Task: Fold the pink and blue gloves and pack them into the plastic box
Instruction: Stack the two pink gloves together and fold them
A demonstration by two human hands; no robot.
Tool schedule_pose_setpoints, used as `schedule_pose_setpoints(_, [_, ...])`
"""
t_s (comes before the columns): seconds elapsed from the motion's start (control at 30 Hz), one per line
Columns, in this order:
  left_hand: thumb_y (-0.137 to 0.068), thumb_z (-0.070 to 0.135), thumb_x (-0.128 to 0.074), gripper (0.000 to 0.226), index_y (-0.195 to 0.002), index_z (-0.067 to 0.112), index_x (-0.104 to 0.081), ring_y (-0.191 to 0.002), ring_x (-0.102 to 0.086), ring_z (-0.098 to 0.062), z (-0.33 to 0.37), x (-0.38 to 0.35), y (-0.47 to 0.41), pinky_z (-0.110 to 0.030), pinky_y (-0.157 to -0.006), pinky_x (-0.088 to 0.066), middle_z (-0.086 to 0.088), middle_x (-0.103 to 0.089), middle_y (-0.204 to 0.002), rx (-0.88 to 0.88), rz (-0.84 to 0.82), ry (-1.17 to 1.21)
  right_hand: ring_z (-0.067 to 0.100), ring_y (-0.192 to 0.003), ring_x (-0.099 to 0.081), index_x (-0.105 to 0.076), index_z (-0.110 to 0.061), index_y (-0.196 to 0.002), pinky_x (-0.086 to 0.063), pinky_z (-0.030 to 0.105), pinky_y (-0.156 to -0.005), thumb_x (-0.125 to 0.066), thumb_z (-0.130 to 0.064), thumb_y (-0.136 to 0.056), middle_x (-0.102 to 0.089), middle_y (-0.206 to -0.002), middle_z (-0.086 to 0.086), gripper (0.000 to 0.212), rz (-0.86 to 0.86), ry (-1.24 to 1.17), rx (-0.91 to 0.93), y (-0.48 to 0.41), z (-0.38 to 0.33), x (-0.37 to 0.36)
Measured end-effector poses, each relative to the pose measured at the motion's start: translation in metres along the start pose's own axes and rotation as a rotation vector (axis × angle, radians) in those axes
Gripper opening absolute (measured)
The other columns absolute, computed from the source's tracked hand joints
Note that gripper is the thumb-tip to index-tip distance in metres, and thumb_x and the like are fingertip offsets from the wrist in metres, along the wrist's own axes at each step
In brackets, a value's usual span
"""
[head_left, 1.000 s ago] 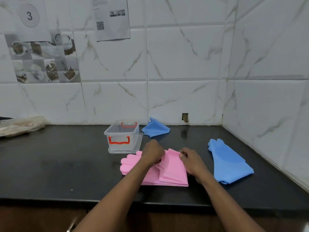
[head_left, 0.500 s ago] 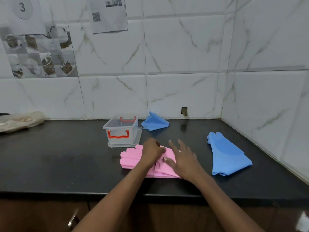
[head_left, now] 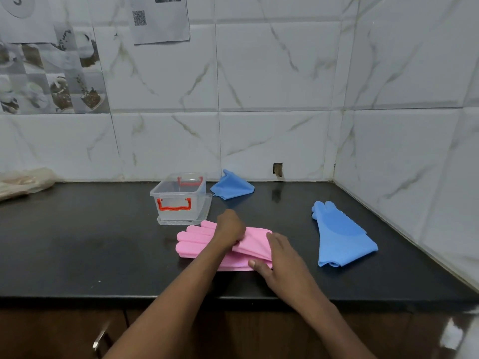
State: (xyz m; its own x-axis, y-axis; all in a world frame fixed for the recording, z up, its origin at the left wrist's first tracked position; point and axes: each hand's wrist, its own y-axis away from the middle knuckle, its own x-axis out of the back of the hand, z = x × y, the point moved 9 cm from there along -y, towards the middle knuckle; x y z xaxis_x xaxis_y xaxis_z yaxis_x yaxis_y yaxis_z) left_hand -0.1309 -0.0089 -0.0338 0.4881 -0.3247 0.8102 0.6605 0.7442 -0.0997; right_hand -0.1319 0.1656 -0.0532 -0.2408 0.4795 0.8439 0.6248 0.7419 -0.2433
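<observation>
The pink gloves [head_left: 197,240] lie stacked on the black counter [head_left: 77,250], fingers pointing left, cuff end folded over. My left hand [head_left: 229,228] is closed on the folded pink cuff near the middle. Flat on the cuff's right end rests my right hand [head_left: 278,257], thumb on the lower layer. A clear plastic box [head_left: 180,200] with orange handles stands open just behind the pink gloves, on its lid. One blue glove [head_left: 339,239] lies flat to the right. A second blue glove [head_left: 232,189], folded, sits behind the box by the wall.
A plastic bag [head_left: 23,183] lies at the far left of the counter by the wall. Tiled walls close the back and right sides. The counter's front edge runs just below my hands, with a cabinet handle [head_left: 99,338] beneath.
The raised pink cuff has been laid down flatter over the glove. My right hand went from pinching the cuff to pressing flat on it. The camera has tilted down a little.
</observation>
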Motion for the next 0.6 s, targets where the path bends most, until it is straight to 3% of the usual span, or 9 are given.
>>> schedule_pose_setpoints(0.17, [-0.094,0.003,-0.052,0.022,-0.107,-0.006,-0.067,-0.106,-0.064,-0.03,-0.002,0.003,-0.002,-0.037,-0.094,-0.053,-0.015,-0.062,-0.098,0.002,-0.039,-0.004,0.019,-0.136,-0.04,-0.023,-0.017,-0.152,-0.034,0.033,-0.11,-0.037,-0.028,-0.101,-0.025,-0.159,0.004,0.054,-0.008,0.15,-0.04,-0.002,0.002,-0.001])
schedule_pose_setpoints(0.33, [-0.094,0.003,-0.05,0.025,-0.108,0.001,-0.07,-0.099,-0.065,-0.027,0.001,-0.004,0.011,-0.03,-0.082,-0.05,-0.015,-0.07,-0.11,-0.067,0.074,0.092,0.029,-0.134,-0.042,-0.009,-0.027,-0.155,-0.039,0.039,-0.106,-0.048,-0.007,-0.094,-0.003,-0.163,0.006,0.074,-0.107,0.219,-0.082,-0.005,-0.006,-0.009])
schedule_pose_setpoints(0.47, [-0.094,0.002,-0.046,0.028,-0.116,0.008,-0.063,-0.101,-0.061,-0.021,0.003,0.003,0.027,-0.024,-0.08,-0.043,-0.011,-0.065,-0.117,-0.141,0.218,0.115,0.019,-0.14,-0.035,-0.037,-0.034,-0.147,-0.033,0.031,-0.111,-0.048,-0.018,-0.095,-0.014,-0.163,0.001,0.055,-0.033,0.016,-0.105,0.0,0.001,0.002])
schedule_pose_setpoints(0.6, [-0.092,0.001,-0.043,0.049,-0.138,0.015,-0.045,-0.112,-0.049,-0.028,0.018,0.015,0.043,-0.034,-0.082,-0.047,-0.012,-0.042,-0.138,-0.255,0.389,-0.157,0.015,-0.13,-0.047,-0.06,-0.027,-0.131,-0.037,0.027,-0.103,-0.053,-0.027,-0.091,-0.038,-0.154,0.003,0.04,0.029,-0.189,-0.178,0.002,0.009,0.017])
